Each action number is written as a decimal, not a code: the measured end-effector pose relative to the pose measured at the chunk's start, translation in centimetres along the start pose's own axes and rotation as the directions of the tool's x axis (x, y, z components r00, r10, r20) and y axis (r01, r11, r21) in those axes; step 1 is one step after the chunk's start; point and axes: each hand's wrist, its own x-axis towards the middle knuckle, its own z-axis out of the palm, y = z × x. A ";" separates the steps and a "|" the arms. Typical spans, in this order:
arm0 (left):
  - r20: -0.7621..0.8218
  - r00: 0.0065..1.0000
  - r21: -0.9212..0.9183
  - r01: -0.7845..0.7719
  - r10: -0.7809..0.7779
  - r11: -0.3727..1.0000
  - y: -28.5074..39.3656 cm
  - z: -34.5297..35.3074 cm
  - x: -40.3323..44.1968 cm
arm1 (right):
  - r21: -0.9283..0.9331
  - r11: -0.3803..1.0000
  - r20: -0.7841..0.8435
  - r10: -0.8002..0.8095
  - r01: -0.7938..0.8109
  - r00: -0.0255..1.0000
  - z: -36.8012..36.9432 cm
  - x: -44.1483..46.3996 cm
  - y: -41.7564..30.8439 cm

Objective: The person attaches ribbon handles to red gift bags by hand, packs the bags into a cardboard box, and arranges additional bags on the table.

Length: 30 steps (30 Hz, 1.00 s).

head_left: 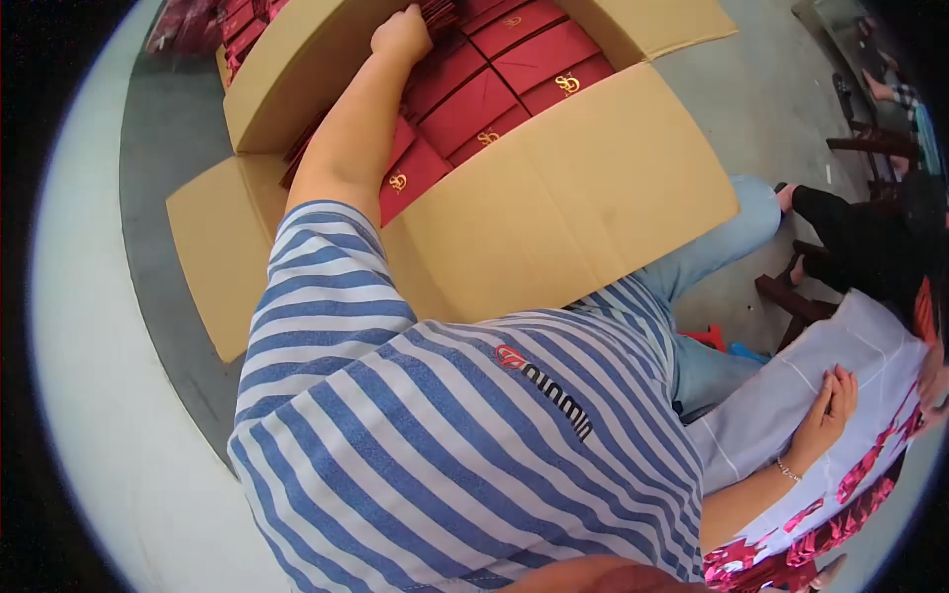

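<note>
The person in the blue-and-white striped T-shirt [445, 415] has the left arm stretched out to the far side, over an open cardboard carton [573, 188]. Red packets [484, 99] fill that carton in close rows, several showing a gold monogram. The left hand [403, 36] is at the far left part of the carton, fingers curled beside a bundle of packet edges; the fingertips are hidden from me, so I cannot tell whether it grips them. At the near right, the right hand [828, 407], a bracelet [788, 469] at its wrist, lies on a pale grey cloth [756, 410] with its fingers extended close together and nothing visible in its grasp. Shiny red pieces [825, 534] lie nearer along the cloth. More red items [242, 35] show beyond the carton's left flap. On the right, someone in black clothing [860, 237] sits near a dark wooden stool [791, 298].
</note>
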 end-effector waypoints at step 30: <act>-0.810 -0.048 -0.087 -0.976 0.584 -0.200 26.5 -23.9 -13.7 | 0.905 0.414 -0.186 0.599 -0.102 0.779 0.5 1.7 -1.5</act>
